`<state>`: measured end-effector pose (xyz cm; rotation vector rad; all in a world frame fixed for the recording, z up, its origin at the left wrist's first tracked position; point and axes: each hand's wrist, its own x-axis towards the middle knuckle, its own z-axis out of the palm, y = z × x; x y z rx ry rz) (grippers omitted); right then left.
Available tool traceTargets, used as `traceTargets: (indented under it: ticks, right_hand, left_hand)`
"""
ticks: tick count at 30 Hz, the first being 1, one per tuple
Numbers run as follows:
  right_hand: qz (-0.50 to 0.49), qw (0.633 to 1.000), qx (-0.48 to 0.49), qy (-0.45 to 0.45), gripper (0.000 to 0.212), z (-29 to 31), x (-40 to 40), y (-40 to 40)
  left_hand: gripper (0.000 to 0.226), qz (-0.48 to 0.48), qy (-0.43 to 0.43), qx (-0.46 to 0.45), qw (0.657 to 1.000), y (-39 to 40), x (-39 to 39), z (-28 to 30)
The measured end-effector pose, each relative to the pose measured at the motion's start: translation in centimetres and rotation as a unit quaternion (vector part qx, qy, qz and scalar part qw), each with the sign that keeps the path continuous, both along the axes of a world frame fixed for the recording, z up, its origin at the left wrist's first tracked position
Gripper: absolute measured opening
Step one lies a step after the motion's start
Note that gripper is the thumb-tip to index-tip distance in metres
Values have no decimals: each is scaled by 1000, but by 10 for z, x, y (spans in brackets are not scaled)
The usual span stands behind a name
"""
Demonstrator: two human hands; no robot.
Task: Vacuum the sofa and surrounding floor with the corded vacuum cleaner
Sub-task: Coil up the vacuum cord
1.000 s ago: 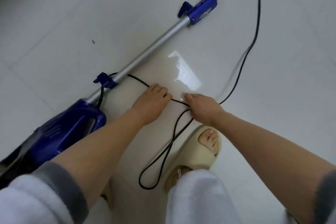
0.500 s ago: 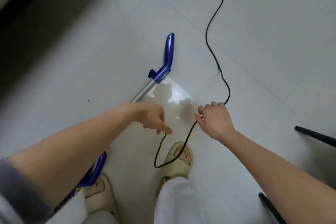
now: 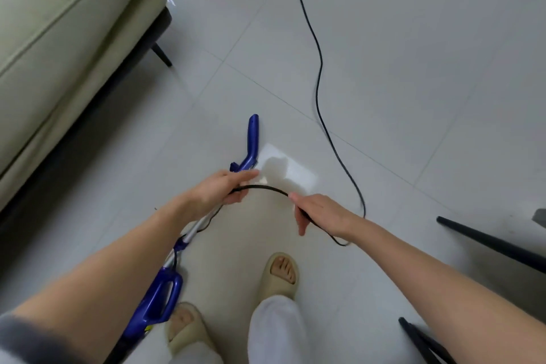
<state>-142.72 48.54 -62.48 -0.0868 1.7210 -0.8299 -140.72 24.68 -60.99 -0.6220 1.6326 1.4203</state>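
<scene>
A person stands over a blue corded vacuum cleaner lying flat on the pale tiled floor, its silver tube running up to the blue handle. No brand name or lettering can be read on it; only a small yellow patch shows low on the body. The left hand and the right hand each have a grip closed round the black power cord, a short arc of it stretched between them above the tube. Beyond the right hand the cord drops to the floor, loops, and trails away toward the top of the view. Half a second ago the left hand was off the cord, with a slack loop hanging below the right hand; that loop is now taken up between both hands. The cream sofa, then barely visible, now fills the upper left, one dark leg showing. Beige slippers stand beside the vacuum's body, and dark chair legs cross at lower right.
</scene>
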Motion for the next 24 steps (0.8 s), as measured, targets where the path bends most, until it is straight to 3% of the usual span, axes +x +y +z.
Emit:
traceTargets:
  ticks: [3,5,8,13,15,17,18,21,23,24]
  right_hand:
    - [110,991,39,60,50,25,-19,20]
    - [164,972,75,147,46,48,-32,25]
    - [112,966,79,219,45,89,-49,16]
    - [56,957,49,279,45,158,-87,-26]
    - [28,958,31,283,44,178,-105,-37]
    - [-24,966,1,259,42,182,-122,-41]
    - [-49,969,-7,243,41,182,-131,-44]
    - [-109,966,0,234,35,177,-159,-52]
    - [-106,964,28,243,35,166,-169,-56]
    - [-80,960,57,264,36,159,-171,-57]
  left_hand:
    - [60,128,-14,2,992,-13,-1,14]
    - [59,71,-16,7,997,-11,-9,32]
    - [48,-97,17,47,994,9,-32,74]
    - [43,-105,44,55,992,25,-73,133]
    - [45,-22,43,63,997,8,-73,139]
    - [44,141,25,100,985,-16,-65,137]
    - [43,253,15,132,958,-29,-61,134]
    - [41,535,-2,180,826,-71,-63,122]
    - [41,601,-29,150,784,-93,-68,111]
    - [41,605,-46,137,783,-98,-73,107]
